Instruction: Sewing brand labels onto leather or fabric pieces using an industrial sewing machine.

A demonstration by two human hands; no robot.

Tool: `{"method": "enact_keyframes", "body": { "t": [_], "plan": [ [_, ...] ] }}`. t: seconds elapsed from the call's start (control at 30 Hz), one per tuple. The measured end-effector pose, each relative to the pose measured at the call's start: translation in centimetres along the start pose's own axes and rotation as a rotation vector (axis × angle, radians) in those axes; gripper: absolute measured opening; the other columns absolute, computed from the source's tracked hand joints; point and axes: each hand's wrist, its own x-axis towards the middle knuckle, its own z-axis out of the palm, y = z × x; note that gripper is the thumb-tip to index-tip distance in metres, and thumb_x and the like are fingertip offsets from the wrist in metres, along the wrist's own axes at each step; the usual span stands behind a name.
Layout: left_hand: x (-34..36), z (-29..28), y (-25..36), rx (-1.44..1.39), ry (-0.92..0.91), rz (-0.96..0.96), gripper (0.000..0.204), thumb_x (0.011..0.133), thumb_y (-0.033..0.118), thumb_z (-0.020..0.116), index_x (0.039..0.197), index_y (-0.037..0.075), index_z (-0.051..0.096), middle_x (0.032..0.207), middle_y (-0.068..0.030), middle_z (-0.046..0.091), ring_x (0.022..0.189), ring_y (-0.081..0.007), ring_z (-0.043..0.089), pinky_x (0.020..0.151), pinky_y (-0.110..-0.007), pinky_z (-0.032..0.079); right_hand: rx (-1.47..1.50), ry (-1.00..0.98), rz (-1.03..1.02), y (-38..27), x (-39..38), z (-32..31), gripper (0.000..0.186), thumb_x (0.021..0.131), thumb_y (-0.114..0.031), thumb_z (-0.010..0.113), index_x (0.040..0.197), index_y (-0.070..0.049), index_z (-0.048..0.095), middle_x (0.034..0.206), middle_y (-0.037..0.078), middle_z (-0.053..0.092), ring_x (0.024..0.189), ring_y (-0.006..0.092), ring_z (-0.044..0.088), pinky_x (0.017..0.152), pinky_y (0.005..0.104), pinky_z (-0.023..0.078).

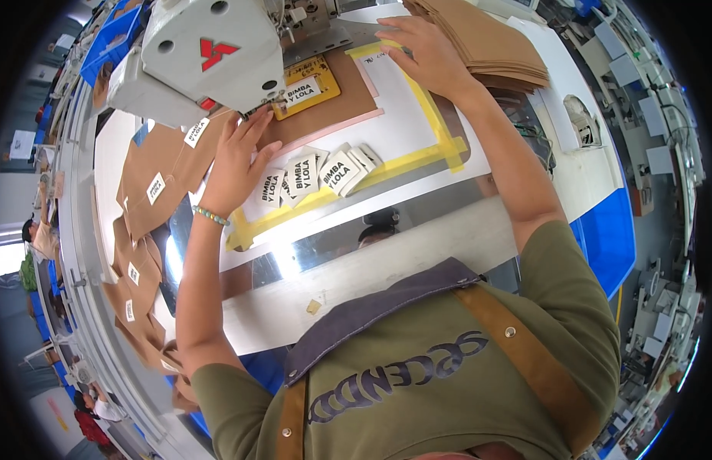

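Note:
Beside the needle area of a white industrial sewing machine (226, 50), my left hand (243, 157) lies with its fingers stretched, fingertips near the edge of a brown sheet (352, 96). On that sheet, under the machine, sits a yellow template (325, 80) framing a white printed label (298, 93). My right hand (426, 55) rests spread and flat near the yellow tape (440, 126) at the far right of the white backing sheet. Neither hand grips anything. A loose pile of white labels (302, 176) lies between my forearms.
Brown pieces with white labels (145, 203) hang overlapping at the left. A stack of brown sheets (486, 42) stands at the far right. Blue bins are at the right (607, 238) and far left (111, 46). The metal table edge (387, 257) runs in front of me.

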Motion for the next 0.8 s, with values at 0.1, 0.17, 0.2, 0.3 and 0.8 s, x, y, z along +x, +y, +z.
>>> {"method": "enact_keyframes", "body": {
  "t": [0.1,0.17,0.2,0.3,0.8],
  "plan": [
    [0.4,0.2,0.4,-0.005,0.015,-0.008,0.048,0.099,0.023,0.069,0.142,0.005,0.062,0.151,-0.0112,0.059,0.139,-0.0458,0.044,0.117,-0.049,0.040,0.018,-0.020,-0.017,0.7,-0.2,0.0,0.032,0.103,-0.026,0.065,0.129,-0.010,0.072,0.143,0.008,0.064,0.134,0.0317,0.056,0.114,0.0450,0.044],
    [0.7,0.2,0.6,-0.019,-0.018,-0.003,0.045,0.098,0.022,0.069,0.140,0.005,0.064,0.150,-0.0094,0.060,0.138,-0.0458,0.044,0.117,-0.049,0.041,0.025,-0.023,-0.012,1.1,-0.2,0.1,0.032,0.103,-0.026,0.065,0.129,-0.010,0.072,0.143,0.008,0.064,0.134,0.0316,0.056,0.114,0.0446,0.043],
    [0.8,0.2,0.6,-0.023,-0.028,0.004,0.044,0.098,0.022,0.069,0.139,0.005,0.065,0.150,-0.0084,0.060,0.138,-0.0458,0.044,0.116,-0.049,0.042,0.019,-0.012,-0.014,1.3,-0.2,0.0,0.032,0.103,-0.026,0.065,0.130,-0.010,0.072,0.143,0.008,0.064,0.134,0.0316,0.056,0.114,0.0444,0.043],
    [1.1,0.6,0.8,-0.071,-0.077,-0.002,0.041,0.099,0.019,0.066,0.138,0.007,0.067,0.153,-0.0094,0.058,0.134,-0.0399,0.048,0.117,-0.046,0.039,0.053,0.014,-0.016,1.4,-0.2,0.0,0.033,0.103,-0.027,0.065,0.131,-0.010,0.071,0.144,0.008,0.064,0.134,0.0312,0.056,0.114,0.0439,0.043],
    [2.1,0.5,0.4,-0.060,-0.120,0.026,0.037,0.100,0.021,0.066,0.134,0.008,0.070,0.151,-0.0037,0.060,0.120,-0.0325,0.049,0.112,-0.041,0.039,0.153,-0.015,0.072,1.3,-0.1,-0.1,0.031,0.103,-0.026,0.067,0.129,-0.010,0.072,0.147,0.006,0.062,0.136,0.0266,0.054,0.114,0.0384,0.043]
  ]
}}
